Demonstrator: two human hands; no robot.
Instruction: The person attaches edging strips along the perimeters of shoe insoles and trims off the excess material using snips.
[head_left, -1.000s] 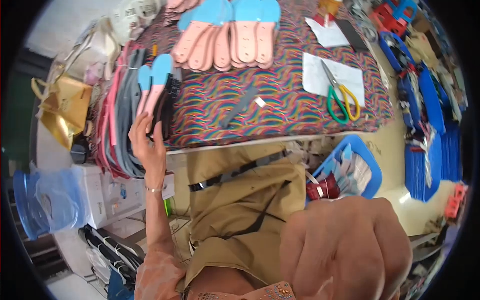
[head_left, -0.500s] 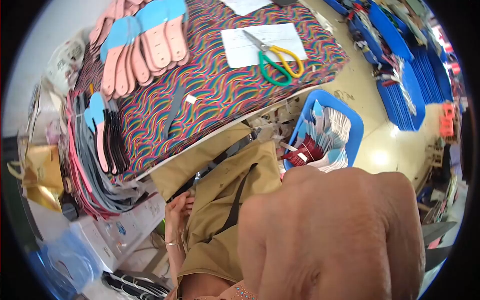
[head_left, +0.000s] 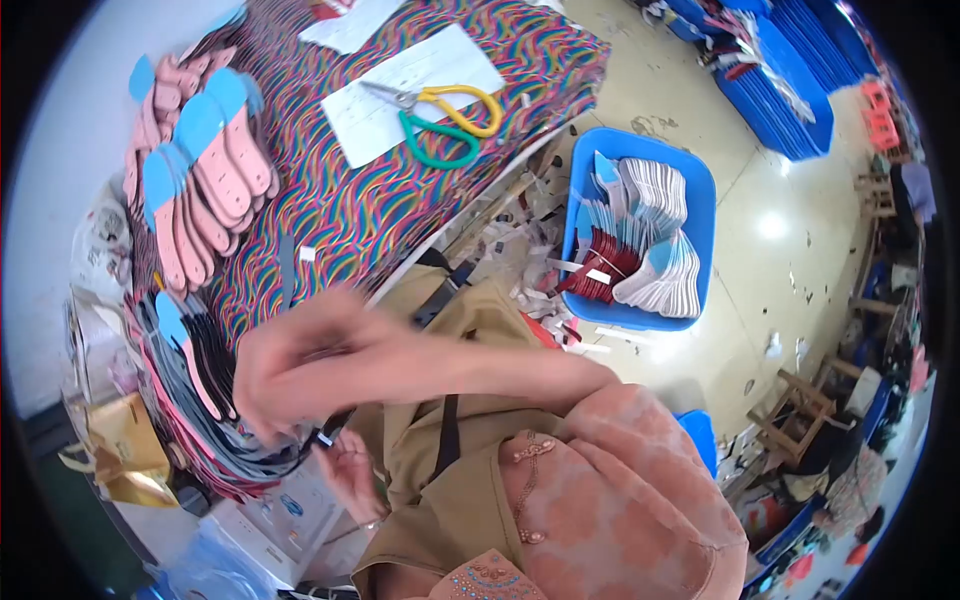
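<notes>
My right hand [head_left: 300, 365], smeared by motion, reaches across in front of me over the table's near left edge; its fingers are too blurred to tell what they hold. Just below it, my left hand [head_left: 352, 475] is beside the tan apron [head_left: 405, 430], palm showing and fingers loosely apart. A short dark strap end [head_left: 325, 437] lies between the two hands. To their left are black strips [head_left: 210, 365] with a blue-and-pink piece [head_left: 176, 325] on them, next to a bundle of grey and pink strips [head_left: 190, 425].
Pink and blue pieces [head_left: 225, 160] lie in piles on the patterned table [head_left: 300, 120]. Scissors [head_left: 435, 112] rest on white paper [head_left: 360, 135]. A blue basket [head_left: 704, 215] of bundled pieces stands on the floor, with scraps [head_left: 515, 245] beside it. Farther right are stools [head_left: 795, 415] and another person [head_left: 858, 490].
My right hand has swung from close to the camera over to the left, above my left hand. My left hand has moved slightly lower. The view has turned right, showing more floor.
</notes>
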